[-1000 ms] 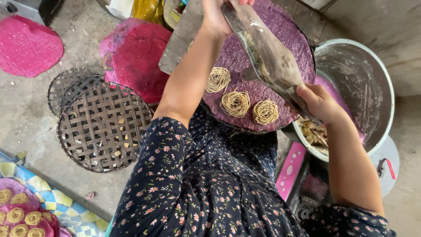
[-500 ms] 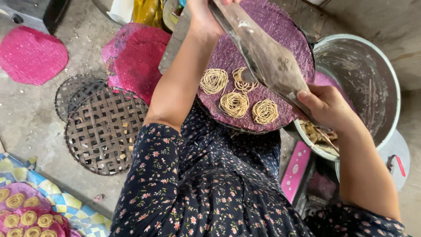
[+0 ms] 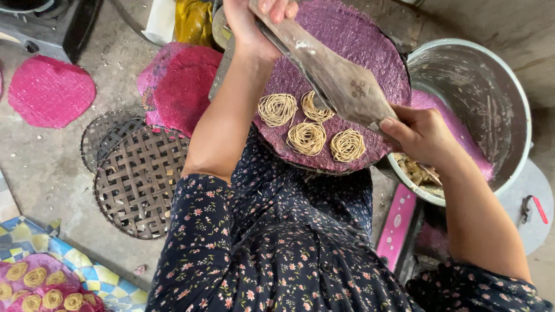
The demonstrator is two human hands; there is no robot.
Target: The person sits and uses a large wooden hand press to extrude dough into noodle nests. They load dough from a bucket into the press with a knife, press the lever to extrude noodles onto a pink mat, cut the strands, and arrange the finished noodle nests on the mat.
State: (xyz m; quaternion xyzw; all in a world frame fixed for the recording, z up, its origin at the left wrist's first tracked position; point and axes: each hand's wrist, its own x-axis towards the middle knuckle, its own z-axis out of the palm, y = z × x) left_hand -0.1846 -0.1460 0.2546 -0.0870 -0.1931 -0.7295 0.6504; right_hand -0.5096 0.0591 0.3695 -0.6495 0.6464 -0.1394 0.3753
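Both my hands hold a long wooden noodle press (image 3: pixel 341 81) slanted over a round purple woven mat (image 3: pixel 358 34). My left hand (image 3: pixel 251 20) grips its far end at the top of the view. My right hand (image 3: pixel 419 136) grips the near end, close to the rim of a metal pot. Several round coils of thin pale noodle (image 3: pixel 306 137) lie side by side on the near part of the mat, below the press.
A large metal pot (image 3: pixel 480 86) at right holds a pink cloth and pale dough pieces. Woven bamboo trays (image 3: pixel 139 179) lie on the concrete floor at left, with pink mats (image 3: pixel 49 89) beyond. A mat with more noodle coils (image 3: pixel 40 286) sits bottom left.
One more noodle coil now lies on the purple mat, behind the first ones. Both hands stay on the press, which has shifted slightly.
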